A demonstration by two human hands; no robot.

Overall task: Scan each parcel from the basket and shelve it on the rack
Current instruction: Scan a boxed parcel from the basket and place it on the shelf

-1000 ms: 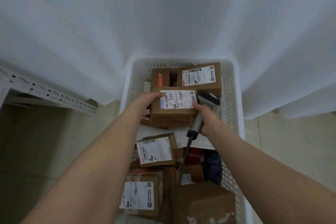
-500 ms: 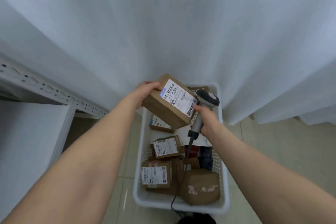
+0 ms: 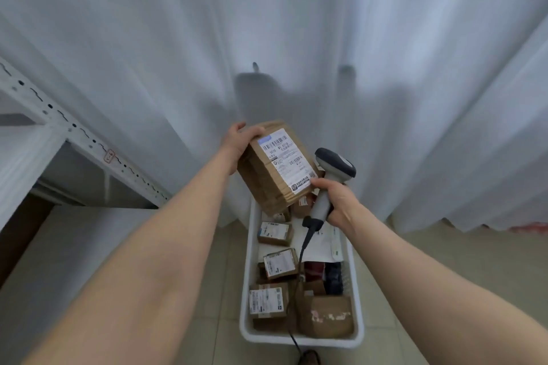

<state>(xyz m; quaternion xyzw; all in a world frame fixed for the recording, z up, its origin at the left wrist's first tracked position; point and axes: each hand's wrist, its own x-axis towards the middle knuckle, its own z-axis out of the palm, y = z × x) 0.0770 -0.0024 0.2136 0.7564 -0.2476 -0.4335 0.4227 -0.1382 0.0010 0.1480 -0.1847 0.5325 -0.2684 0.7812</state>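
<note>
Evidently for scanning — left hand [image 3: 237, 142] grips parcel [image 3: 275, 169] label-up over basket [image 3: 245, 290], right hand [image 3: 338, 204] clasps scanner [image 3: 336, 164], thumb steadying a corner.

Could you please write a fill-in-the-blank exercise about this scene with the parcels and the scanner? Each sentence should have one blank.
1. The left hand holds a brown cardboard parcel that bears a white ___ with barcodes.
2. The right hand grips a grey handheld scanner whose cable is ___.
3. The long white plastic basket with the other parcels stands on the ___.
4. The white metal rack is on the person's ___ side.

Missing words: label; black; floor; left.
</note>
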